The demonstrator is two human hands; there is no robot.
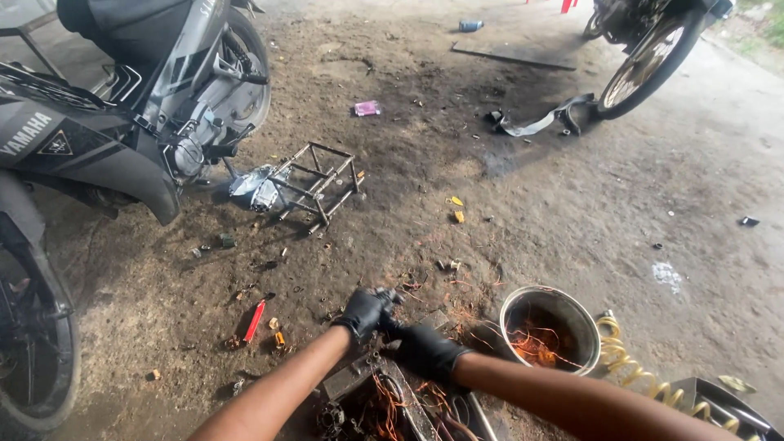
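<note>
A dark part [390, 321], too small to identify, sits low in the middle, gripped between both gloved hands: the left hand [365, 311] and right hand [426, 351] are closed on it together. Copper wire [390, 406] lies beneath, a metal bowl [513, 310] just right, a motorcycle [122, 106] well left.

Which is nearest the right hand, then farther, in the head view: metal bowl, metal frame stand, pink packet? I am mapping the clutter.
From the right hand:
1. Metal bowl, just to its right on the ground.
2. Metal frame stand, ahead and left, beside the motorcycle.
3. Pink packet, farthest, straight ahead up the yard.
</note>
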